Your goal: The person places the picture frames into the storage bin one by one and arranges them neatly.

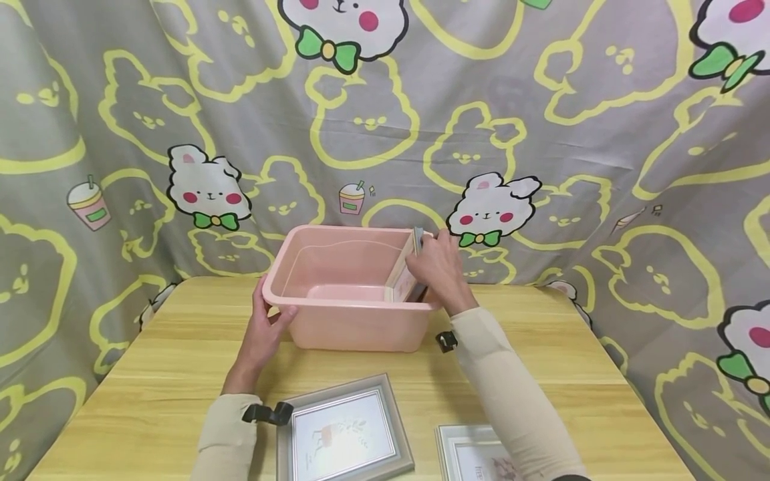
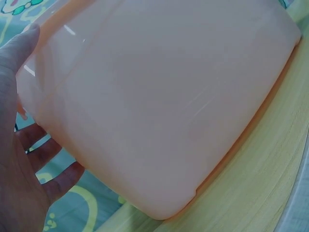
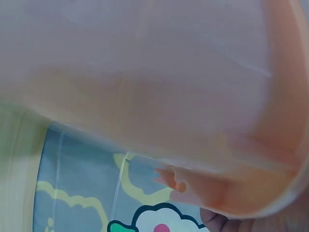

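Observation:
A pink plastic basin [image 1: 337, 302] stands in the middle of a wooden table [image 1: 150, 374]. My left hand [image 1: 271, 314] grips its front left corner, thumb on the rim. My right hand [image 1: 430, 267] reaches over the basin's right side and holds a picture frame [image 1: 402, 275] standing on edge inside, against the right wall. In the left wrist view the basin's wall [image 2: 169, 96] fills the picture, with my left hand [image 2: 19, 145] at its edge. The right wrist view shows only a blurred stretch of basin wall [image 3: 145, 72].
Two grey picture frames lie flat near the table's front edge: one [image 1: 345, 431] between my forearms, another [image 1: 475, 454] partly under my right sleeve. A grey curtain with rabbit prints [image 1: 493, 133] hangs close behind the table.

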Demonstrator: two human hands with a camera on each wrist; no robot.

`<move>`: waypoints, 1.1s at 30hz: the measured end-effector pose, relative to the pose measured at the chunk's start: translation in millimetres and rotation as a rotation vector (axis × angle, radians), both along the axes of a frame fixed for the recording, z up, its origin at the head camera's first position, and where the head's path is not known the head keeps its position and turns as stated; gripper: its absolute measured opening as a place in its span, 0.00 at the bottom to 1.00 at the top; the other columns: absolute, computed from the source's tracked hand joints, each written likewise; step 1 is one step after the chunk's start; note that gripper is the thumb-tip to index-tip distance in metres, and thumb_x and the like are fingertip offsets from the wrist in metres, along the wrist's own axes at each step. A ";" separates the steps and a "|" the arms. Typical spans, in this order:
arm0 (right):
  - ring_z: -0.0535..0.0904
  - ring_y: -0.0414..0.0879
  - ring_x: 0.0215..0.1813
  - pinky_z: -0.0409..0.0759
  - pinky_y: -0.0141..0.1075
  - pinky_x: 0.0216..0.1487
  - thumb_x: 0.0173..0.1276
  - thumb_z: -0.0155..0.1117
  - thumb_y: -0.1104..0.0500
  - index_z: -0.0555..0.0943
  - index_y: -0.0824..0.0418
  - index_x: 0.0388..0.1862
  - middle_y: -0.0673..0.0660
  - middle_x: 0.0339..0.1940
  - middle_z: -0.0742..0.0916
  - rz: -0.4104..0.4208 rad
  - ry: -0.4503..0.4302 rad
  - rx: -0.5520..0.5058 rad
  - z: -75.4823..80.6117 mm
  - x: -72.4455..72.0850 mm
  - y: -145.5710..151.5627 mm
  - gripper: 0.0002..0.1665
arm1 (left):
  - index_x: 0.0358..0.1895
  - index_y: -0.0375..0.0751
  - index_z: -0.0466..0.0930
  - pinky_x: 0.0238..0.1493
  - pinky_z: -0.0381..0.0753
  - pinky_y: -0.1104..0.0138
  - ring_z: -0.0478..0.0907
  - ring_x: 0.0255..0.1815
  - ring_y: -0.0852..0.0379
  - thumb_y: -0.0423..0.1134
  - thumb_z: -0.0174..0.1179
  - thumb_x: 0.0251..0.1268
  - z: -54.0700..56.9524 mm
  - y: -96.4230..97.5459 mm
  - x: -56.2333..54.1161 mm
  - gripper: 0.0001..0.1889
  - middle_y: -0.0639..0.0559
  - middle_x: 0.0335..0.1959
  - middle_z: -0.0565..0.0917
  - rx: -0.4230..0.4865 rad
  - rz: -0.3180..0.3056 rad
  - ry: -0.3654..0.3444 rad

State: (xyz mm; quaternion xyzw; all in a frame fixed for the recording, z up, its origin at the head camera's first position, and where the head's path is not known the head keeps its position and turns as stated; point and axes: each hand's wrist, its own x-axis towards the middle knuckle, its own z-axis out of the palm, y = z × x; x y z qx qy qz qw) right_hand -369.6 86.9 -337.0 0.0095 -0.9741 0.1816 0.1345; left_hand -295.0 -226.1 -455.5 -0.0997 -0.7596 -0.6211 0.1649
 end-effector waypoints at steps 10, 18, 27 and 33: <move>0.67 0.58 0.61 0.73 0.53 0.57 0.60 0.58 0.45 0.73 0.56 0.66 0.65 0.62 0.73 0.088 0.044 0.006 -10.4 12.6 8.0 0.35 | 0.77 0.60 0.39 0.54 0.72 0.82 0.63 0.63 0.63 0.35 0.58 0.68 -1.8 -0.7 0.2 0.43 0.43 0.72 0.60 0.001 0.009 -0.005; 0.66 0.63 0.69 0.67 0.60 0.66 0.65 0.55 0.33 0.67 0.52 0.72 0.65 0.71 0.69 0.190 0.085 0.094 -20.4 26.4 16.3 0.42 | 0.77 0.59 0.40 0.53 0.73 0.83 0.63 0.62 0.62 0.34 0.58 0.68 -1.7 0.9 0.6 0.43 0.42 0.71 0.61 0.011 0.003 -0.002; 0.57 0.61 0.76 0.59 0.64 0.70 0.68 0.45 0.29 0.62 0.47 0.75 0.62 0.77 0.62 0.268 0.079 0.124 -29.7 48.1 28.7 0.42 | 0.77 0.63 0.40 0.54 0.73 0.81 0.63 0.63 0.62 0.36 0.58 0.68 -0.4 1.6 1.6 0.43 0.45 0.72 0.60 -0.001 0.002 -0.021; 0.54 0.59 0.78 0.56 0.65 0.71 0.68 0.45 0.27 0.61 0.45 0.76 0.61 0.78 0.60 0.298 0.094 0.119 -35.0 61.4 35.8 0.43 | 0.78 0.55 0.39 0.53 0.73 0.82 0.63 0.62 0.63 0.34 0.58 0.68 14.5 5.1 11.9 0.43 0.41 0.72 0.58 0.009 -0.013 -0.040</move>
